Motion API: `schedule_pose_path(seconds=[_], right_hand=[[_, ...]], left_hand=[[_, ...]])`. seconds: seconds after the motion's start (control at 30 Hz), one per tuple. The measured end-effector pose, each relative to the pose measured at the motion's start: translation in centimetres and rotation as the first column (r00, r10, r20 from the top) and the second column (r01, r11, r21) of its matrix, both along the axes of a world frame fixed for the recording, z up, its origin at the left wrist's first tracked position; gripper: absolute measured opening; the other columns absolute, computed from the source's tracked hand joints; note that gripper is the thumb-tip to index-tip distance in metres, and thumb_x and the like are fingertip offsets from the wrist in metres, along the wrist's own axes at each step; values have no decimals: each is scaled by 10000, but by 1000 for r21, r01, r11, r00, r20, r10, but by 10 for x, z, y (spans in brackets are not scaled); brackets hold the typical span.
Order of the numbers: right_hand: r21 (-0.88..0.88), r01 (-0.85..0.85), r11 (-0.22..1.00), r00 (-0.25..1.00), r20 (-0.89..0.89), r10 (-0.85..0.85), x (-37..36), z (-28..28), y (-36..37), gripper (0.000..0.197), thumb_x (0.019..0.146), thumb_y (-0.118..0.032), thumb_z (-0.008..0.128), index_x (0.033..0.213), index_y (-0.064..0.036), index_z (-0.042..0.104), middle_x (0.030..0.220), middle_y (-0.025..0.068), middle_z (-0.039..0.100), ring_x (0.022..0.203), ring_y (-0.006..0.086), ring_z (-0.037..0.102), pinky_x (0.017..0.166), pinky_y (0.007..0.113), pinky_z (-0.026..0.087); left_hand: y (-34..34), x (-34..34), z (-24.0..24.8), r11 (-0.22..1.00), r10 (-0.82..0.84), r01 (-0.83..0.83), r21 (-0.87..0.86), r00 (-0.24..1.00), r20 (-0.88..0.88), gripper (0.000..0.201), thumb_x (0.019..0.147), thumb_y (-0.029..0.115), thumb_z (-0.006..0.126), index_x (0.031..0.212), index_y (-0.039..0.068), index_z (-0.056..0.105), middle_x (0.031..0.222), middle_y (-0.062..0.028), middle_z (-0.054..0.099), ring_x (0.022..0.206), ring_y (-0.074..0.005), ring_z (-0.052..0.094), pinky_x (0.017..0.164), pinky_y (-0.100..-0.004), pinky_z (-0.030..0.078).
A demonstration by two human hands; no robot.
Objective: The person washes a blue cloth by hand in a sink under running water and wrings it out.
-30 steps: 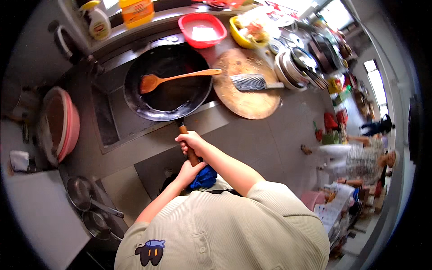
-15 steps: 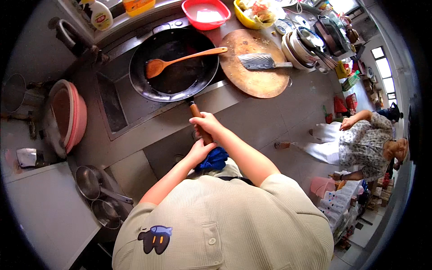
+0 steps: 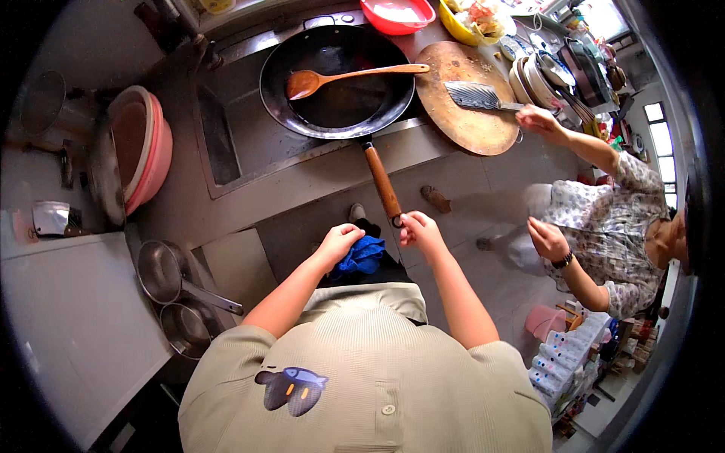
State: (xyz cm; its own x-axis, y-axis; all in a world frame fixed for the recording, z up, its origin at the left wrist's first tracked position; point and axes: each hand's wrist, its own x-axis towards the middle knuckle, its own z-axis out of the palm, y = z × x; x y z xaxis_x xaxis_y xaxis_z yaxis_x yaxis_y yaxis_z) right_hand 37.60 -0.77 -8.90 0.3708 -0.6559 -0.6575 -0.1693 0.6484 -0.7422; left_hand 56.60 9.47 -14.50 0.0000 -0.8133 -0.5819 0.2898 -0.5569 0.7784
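A black wok (image 3: 340, 121) with a wooden spatula (image 3: 355, 74) lying across it sits over the sink, its wooden handle (image 3: 383, 183) pointing toward me. My right hand (image 3: 421, 232) is curled right beside the ring at the handle's end; whether it grips the handle cannot be made out. My left hand (image 3: 337, 244), fingers closed, holds a bunched blue cloth (image 3: 364, 257) in front of my waist. Right of the wok, a cleaver (image 3: 472, 96) lies on a round wooden cutting board (image 3: 472, 136). A co-worker's hand (image 3: 540, 123) is at the cleaver's handle.
The co-worker (image 3: 615, 204) stands close on my right. A red basin (image 3: 396, 19) and a yellow bowl (image 3: 461, 30) stand behind the wok, with stacked bowls (image 3: 532, 79) at the far right. Pink basins (image 3: 155, 151) and metal pans (image 3: 160, 272) are at left.
My left hand has left the wok handle with the blue cloth. My right hand has slid to the handle's end. The co-worker has come closer and reached to the cleaver. The view has shifted.
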Motion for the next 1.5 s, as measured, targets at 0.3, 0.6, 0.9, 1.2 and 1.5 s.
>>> schedule_pose_path(seconds=[0.3,0.6,0.9,1.2,1.5], right_hand=[[87,-137,987,972,-181,151,-72,-19,78,235,820,-271,592,773,-54,513,558,4,508,442,86,480,406,227,399],[142,-378,915,918,-70,390,-171,5,153,189,827,-223,579,809,-43,525,589,8,508,465,92,477,437,239,416],[202,-542,816,814,-115,569,-289,4,198,216,828,-225,567,857,-13,538,624,24,524,505,107,507,470,248,427],[189,-568,801,787,-163,596,-305,-10,214,224,816,-238,571,855,-20,539,620,27,522,491,113,503,457,254,422],[130,-521,844,827,-169,536,-275,-17,211,204,813,-238,574,833,-39,534,603,18,517,474,105,500,447,249,421]], left_hand=[[71,-29,31,995,66,-70,65,996,67,183,792,204,576,785,24,612,725,5,578,673,-70,492,634,-224,405],[154,-126,96,968,122,-166,186,967,225,200,800,229,570,836,38,617,760,0,581,697,-85,500,657,-243,414],[220,-250,121,939,161,-239,247,941,299,224,788,232,574,788,11,608,740,-14,574,677,-95,502,632,-245,416],[230,-264,109,940,143,-227,254,939,313,244,792,250,576,831,14,617,754,-17,588,705,-101,510,654,-254,422],[258,-242,91,957,62,-165,238,920,387,284,784,265,581,880,1,623,811,-57,618,757,-129,540,707,-277,431]])
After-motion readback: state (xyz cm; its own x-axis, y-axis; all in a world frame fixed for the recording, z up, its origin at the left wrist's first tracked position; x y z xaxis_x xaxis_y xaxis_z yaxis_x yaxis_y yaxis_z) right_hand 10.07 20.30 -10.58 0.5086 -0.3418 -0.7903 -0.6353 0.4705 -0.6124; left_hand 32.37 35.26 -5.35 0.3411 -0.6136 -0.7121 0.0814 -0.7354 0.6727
